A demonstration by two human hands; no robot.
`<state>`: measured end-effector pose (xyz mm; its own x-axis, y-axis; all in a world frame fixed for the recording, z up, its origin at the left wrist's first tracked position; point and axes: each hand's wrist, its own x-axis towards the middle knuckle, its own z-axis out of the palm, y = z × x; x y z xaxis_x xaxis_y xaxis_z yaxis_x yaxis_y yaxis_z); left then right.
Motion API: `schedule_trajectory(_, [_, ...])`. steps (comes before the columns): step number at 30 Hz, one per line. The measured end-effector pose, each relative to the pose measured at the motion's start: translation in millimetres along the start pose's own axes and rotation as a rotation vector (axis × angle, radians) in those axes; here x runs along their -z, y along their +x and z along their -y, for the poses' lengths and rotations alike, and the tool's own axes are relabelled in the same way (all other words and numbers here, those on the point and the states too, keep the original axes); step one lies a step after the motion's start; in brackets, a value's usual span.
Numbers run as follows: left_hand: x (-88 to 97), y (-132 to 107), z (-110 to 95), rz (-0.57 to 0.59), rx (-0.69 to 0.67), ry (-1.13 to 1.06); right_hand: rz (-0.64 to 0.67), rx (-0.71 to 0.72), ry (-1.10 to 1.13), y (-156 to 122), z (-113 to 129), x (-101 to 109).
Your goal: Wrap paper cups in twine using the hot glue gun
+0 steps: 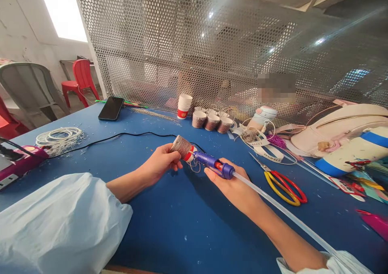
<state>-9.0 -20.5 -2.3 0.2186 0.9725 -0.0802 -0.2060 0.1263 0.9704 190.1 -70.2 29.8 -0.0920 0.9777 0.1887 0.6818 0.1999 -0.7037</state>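
My left hand (165,163) grips a paper cup (182,146) tilted on its side, with brown cord wound round much of it and a red and white band still showing. In my right hand (232,181) is a blue glue gun (212,163), its nozzle end at the cup's red band. A long clear glue stick (281,207) runs out of the gun's back along my right forearm. A loose loop of cord hangs under the cup. Whether the nozzle touches the cup, I cannot tell.
Several cord-wrapped cups (211,120) stand at the back beside a stack of paper cups (184,106). Scissors (281,183) lie to the right, near ribbon (266,150) and a pink bag (348,124). A phone (111,108), black cable (121,134) and purple power strip (27,161) are leftward.
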Motion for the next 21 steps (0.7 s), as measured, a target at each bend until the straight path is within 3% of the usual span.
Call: schedule_trajectory(21, [-0.2, -0.2, -0.9, 0.02, -0.009, -0.014, -0.018, 0.083, -0.045, -3.9, 1.2, -1.3])
